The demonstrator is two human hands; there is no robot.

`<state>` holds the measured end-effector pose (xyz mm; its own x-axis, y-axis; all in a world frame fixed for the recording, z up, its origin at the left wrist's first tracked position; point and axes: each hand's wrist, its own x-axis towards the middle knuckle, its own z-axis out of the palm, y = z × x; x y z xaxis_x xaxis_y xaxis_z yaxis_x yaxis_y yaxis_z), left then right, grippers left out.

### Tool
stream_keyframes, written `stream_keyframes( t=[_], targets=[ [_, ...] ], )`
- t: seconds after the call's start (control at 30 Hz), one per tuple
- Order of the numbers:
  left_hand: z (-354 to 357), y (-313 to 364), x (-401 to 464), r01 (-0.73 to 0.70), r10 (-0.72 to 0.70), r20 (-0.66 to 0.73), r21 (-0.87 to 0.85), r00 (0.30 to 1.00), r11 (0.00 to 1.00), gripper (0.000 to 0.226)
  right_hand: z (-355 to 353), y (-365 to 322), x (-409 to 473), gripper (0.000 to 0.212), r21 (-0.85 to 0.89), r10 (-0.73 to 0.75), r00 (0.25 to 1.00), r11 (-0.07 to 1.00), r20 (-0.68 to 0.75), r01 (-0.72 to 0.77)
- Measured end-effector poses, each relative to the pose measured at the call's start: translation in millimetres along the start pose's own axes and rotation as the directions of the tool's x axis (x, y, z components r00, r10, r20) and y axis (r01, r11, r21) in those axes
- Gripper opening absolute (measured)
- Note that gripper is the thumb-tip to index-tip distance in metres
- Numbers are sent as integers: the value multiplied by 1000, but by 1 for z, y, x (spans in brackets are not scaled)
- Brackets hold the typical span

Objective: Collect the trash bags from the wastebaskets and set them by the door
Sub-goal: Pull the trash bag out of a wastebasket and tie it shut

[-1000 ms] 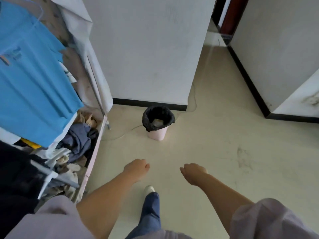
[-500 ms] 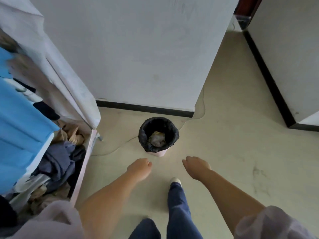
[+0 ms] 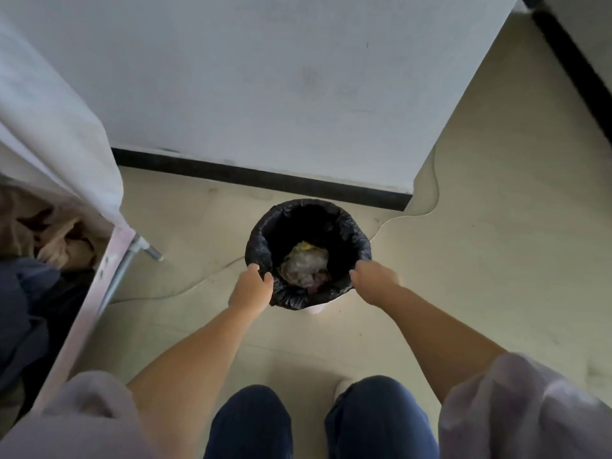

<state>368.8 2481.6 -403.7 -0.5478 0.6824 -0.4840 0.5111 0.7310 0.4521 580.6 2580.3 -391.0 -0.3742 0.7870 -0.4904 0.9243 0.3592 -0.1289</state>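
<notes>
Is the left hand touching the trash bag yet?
Touching. The head view shows the left hand gripping the trash bag's folded rim, thumb over the edge.

You are looking straight down at a black plastic trash bag point(image 3: 344, 223) folded over the rim of a small pale pink round wastebasket point(image 3: 314, 308) on the beige floor point(image 3: 480, 260). Your left hand point(image 3: 252, 289) grips the bag's near-left rim, fingers curled over the edge. Your right hand point(image 3: 372, 281) grips the near-right rim. Crumpled pale paper and wrappers point(image 3: 306, 265) lie inside the bag. Just beyond the basket runs a white wall point(image 3: 265, 77) with a black baseboard point(image 3: 258, 178). At far left stands a fabric-covered clothes rack point(image 3: 49, 134) with heaped garments point(image 3: 29, 293).
</notes>
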Motion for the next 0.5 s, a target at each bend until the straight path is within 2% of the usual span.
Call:
stream_keyframes(
  t=[0.13, 0.2, 0.27, 0.33, 0.43, 0.5],
  targets=[
    [44, -16, 50, 25, -23, -156, 8, 987, 1000, 60, 36, 4, 54, 34, 100, 136, 979, 987, -154, -121],
    [64, -25, 66, 42, -51, -182, -53, 982, 998, 66, 53, 7, 70, 43, 161, 217, 960, 969, -180, -189],
    [77, -32, 76, 53, -94, -184, -220, 978, 974, 61, 67, 10, 84, 55, 239, 260, 946, 948, -196, -211],
    [81, -34, 81, 46, -116, -179, -355, 977, 934, 45, 75, 8, 92, 62, 340, 298, 935, 914, -193, -221],
    [76, -36, 85, 19, -100, -186, -396, 977, 918, 40, 76, 1, 97, 65, 438, 353, 919, 864, -178, -248],
    [70, -38, 86, 3, -79, -184, -383, 980, 924, 39, 74, 1, 96, 57, 561, 397, 905, 789, -154, -251]
  ],
)
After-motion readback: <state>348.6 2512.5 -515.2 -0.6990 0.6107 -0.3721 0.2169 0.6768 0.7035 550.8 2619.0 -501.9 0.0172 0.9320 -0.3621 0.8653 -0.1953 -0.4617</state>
